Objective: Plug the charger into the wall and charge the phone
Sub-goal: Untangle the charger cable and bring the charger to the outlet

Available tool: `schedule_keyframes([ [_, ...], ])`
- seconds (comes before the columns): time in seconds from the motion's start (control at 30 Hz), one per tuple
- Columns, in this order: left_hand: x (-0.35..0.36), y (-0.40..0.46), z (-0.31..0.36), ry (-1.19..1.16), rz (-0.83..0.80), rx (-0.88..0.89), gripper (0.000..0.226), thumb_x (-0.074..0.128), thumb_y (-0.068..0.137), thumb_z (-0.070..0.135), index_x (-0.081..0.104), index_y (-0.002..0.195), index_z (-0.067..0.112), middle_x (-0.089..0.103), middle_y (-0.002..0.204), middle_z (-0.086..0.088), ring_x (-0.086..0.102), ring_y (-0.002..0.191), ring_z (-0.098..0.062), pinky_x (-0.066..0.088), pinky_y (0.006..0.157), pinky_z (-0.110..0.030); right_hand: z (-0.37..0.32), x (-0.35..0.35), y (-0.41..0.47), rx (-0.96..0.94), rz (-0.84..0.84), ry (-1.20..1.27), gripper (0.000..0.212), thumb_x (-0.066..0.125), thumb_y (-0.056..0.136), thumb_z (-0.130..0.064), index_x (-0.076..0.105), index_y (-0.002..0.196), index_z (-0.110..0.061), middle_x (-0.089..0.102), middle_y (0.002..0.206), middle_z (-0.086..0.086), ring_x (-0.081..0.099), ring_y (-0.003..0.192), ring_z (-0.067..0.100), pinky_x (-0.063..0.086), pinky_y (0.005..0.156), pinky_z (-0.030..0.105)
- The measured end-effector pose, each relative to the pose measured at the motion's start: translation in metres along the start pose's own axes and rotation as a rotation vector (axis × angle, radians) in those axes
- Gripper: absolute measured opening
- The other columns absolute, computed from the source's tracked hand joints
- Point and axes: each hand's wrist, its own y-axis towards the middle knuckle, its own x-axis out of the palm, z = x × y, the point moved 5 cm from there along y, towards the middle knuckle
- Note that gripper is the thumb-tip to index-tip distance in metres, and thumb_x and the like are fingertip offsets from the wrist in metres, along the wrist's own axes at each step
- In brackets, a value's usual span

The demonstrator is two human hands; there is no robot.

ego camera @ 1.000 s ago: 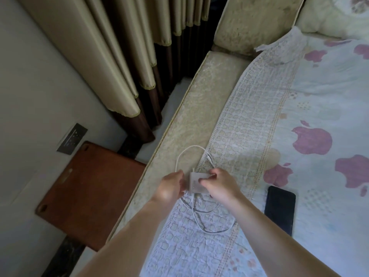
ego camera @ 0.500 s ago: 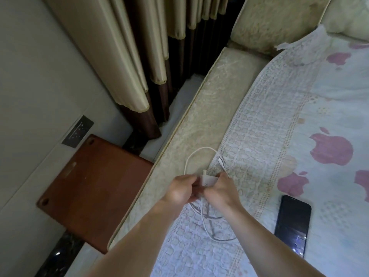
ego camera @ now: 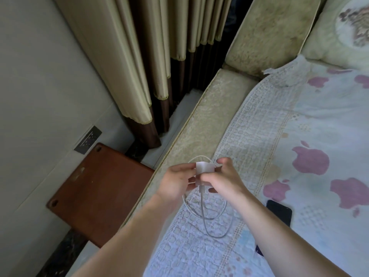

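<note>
The white charger [ego camera: 204, 171] is held clear of the bed, above the lace-edged coverlet [ego camera: 249, 148], pinched between both hands. The left hand [ego camera: 175, 181] closes its fingertips on the block's left side; the right hand [ego camera: 223, 180] grips it from the right and below, thumb raised. Two short prongs appear to stand up from the top face, though they are small and faint. This two-handed hold probably serves to ready the plug end or steady the block before it is carried to the outlet. The white cable [ego camera: 207, 214] leaves the underside of the charger and hangs in slack loops onto the coverlet; its free end cannot be traced, and a further loop rises behind the block. The phone [ego camera: 279, 211] lies screen-up on the apple-print sheet [ego camera: 319, 136], well apart from the charger and unconnected; the right forearm cuts off its near corner. The wall outlet [ego camera: 88, 139], a dark plate, sits low on the wall to the left, just above the brown bench [ego camera: 99, 192] beside the bed, so the charger must cross the mattress edge [ego camera: 191, 136] to reach it. The outlet's slots are too dim to read. Curtains [ego camera: 123, 66] hang behind. Neither plugging step is done.
</note>
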Motion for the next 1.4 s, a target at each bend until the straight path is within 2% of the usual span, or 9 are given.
schedule_keyframes([
  [0.1, 0.001, -0.02, 0.014, -0.047, -0.03, 0.041, 0.025, 0.06, 0.094, 0.001, 0.082, 0.093, 0.015, 0.08, 0.088, -0.009, 0.076, 0.076, -0.02, 0.059, 0.064, -0.026, -0.019, -0.007, -0.017, -0.056, -0.034, 0.059, 0.059, 0.084, 0.061, -0.021, 0.049, 0.108, -0.019, 0.075, 0.087, -0.005, 0.074, 0.078, 0.009, 0.062, 0.066, 0.035],
  [0.2, -0.006, -0.041, 0.025, -0.091, -0.028, 0.05, 0.026, 0.06, 0.094, 0.003, 0.072, 0.117, 0.007, 0.079, 0.101, -0.013, 0.075, 0.092, -0.026, 0.057, 0.086, -0.038, -0.036, -0.006, -0.03, -0.113, -0.112, 0.108, 0.041, 0.083, 0.055, -0.026, 0.062, 0.09, -0.023, 0.078, 0.075, -0.01, 0.076, 0.074, 0.009, 0.062, 0.074, 0.043],
  [0.3, -0.02, -0.062, 0.033, -0.147, -0.047, 0.052, 0.032, 0.063, 0.093, 0.005, 0.065, 0.125, 0.006, 0.075, 0.115, -0.02, 0.07, 0.11, -0.039, 0.049, 0.105, -0.053, -0.048, 0.006, -0.04, -0.093, -0.216, 0.157, 0.062, 0.087, 0.051, -0.031, 0.061, 0.106, -0.017, 0.079, 0.09, 0.0, 0.077, 0.081, 0.017, 0.064, 0.076, 0.043],
  [0.37, -0.033, -0.075, 0.036, -0.193, -0.038, 0.054, 0.036, 0.066, 0.09, 0.004, 0.063, 0.126, 0.005, 0.074, 0.115, -0.022, 0.07, 0.109, -0.04, 0.049, 0.105, -0.054, -0.056, 0.018, -0.045, -0.092, -0.288, 0.174, 0.065, 0.087, 0.053, -0.03, 0.061, 0.111, -0.013, 0.077, 0.101, 0.009, 0.077, 0.087, 0.023, 0.063, 0.075, 0.043],
  [0.77, -0.127, -0.109, 0.036, -0.461, 0.155, 0.162, 0.063, 0.079, 0.065, 0.009, 0.061, 0.124, -0.001, 0.073, 0.114, -0.026, 0.066, 0.112, -0.046, 0.048, 0.104, -0.06, -0.108, 0.118, -0.062, -0.084, -0.592, 0.067, 0.036, 0.076, 0.081, -0.004, 0.063, 0.114, -0.002, 0.078, 0.086, 0.011, 0.075, 0.079, 0.025, 0.061, 0.066, 0.037],
  [0.87, -0.152, -0.102, 0.031, -0.49, 0.177, 0.16, 0.05, 0.076, 0.074, 0.009, 0.064, 0.122, 0.002, 0.075, 0.112, -0.023, 0.071, 0.106, -0.04, 0.056, 0.094, -0.051, -0.113, 0.148, -0.053, -0.078, -0.61, 0.012, 0.034, 0.075, 0.082, -0.006, 0.063, 0.115, -0.003, 0.078, 0.089, 0.011, 0.075, 0.082, 0.025, 0.061, 0.075, 0.041],
  [1.0, -0.189, -0.084, 0.018, -0.495, 0.223, 0.119, 0.032, 0.064, 0.091, 0.006, 0.065, 0.122, 0.006, 0.076, 0.112, -0.019, 0.071, 0.108, -0.036, 0.05, 0.103, -0.052, -0.113, 0.188, -0.035, -0.042, -0.643, -0.004, 0.032, 0.073, 0.083, -0.008, 0.064, 0.114, -0.007, 0.079, 0.089, 0.01, 0.076, 0.082, 0.023, 0.058, 0.066, 0.033],
  [1.23, -0.248, -0.04, 0.02, -0.488, 0.26, 0.059, 0.03, 0.066, 0.089, 0.01, 0.07, 0.119, 0.013, 0.078, 0.109, -0.012, 0.075, 0.102, -0.027, 0.055, 0.09, -0.044, -0.127, 0.246, 0.006, -0.023, -0.651, 0.031, 0.029, 0.07, 0.085, -0.006, 0.07, 0.114, -0.002, 0.076, 0.103, 0.02, 0.075, 0.093, 0.032, 0.059, 0.073, 0.034],
  [1.4, -0.273, -0.013, 0.029, -0.492, 0.253, 0.037, 0.029, 0.066, 0.091, 0.012, 0.07, 0.12, 0.014, 0.078, 0.11, -0.011, 0.074, 0.103, -0.025, 0.055, 0.091, -0.043, -0.137, 0.275, 0.034, -0.034, -0.685, 0.009, 0.034, 0.069, 0.081, -0.005, 0.073, 0.114, -0.009, 0.078, 0.106, 0.013, 0.075, 0.098, 0.027, 0.06, 0.075, 0.031],
])
